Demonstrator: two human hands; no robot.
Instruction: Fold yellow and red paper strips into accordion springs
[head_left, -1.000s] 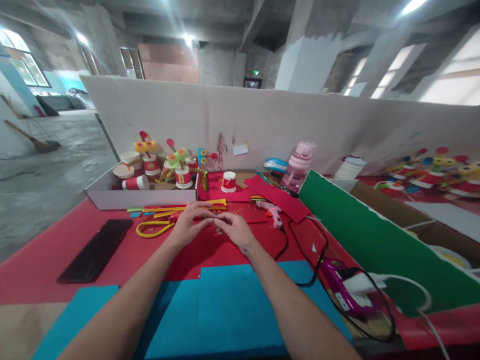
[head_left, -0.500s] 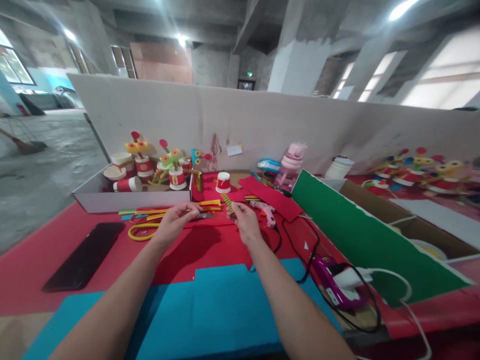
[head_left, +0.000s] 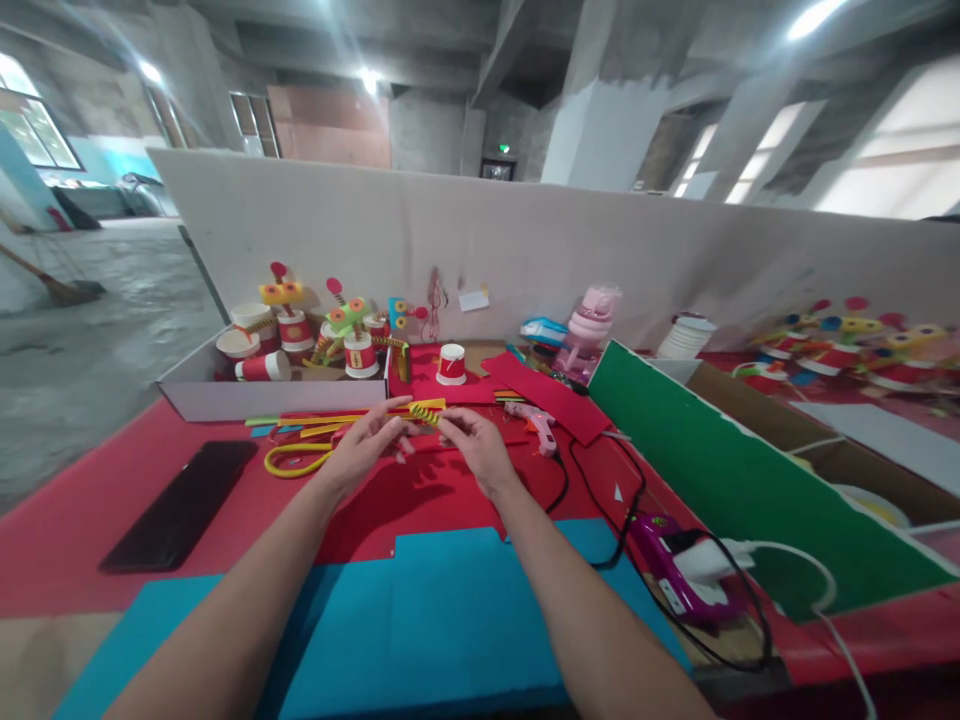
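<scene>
Between my hands is a short folded paper spring, yellow-green with dark stripes. My right hand pinches its right end. My left hand is beside its left end, fingers apart; no firm hold on the spring shows there. Beyond them stands a red and white paper cup, upside down. Yellow and other coloured paper strips lie behind my left hand, next to yellow-handled scissors. A pink glue gun rests to the right of my right hand.
Paper-cup figures stand in a white box at the back left. A black phone lies at left. Blue sheets cover the front. A green-sided box, purple power strip and cables occupy the right.
The spring has swung from upright in my right hand to lying nearly level between both hands. My left hand has come closer to it and its fingers have spread.
</scene>
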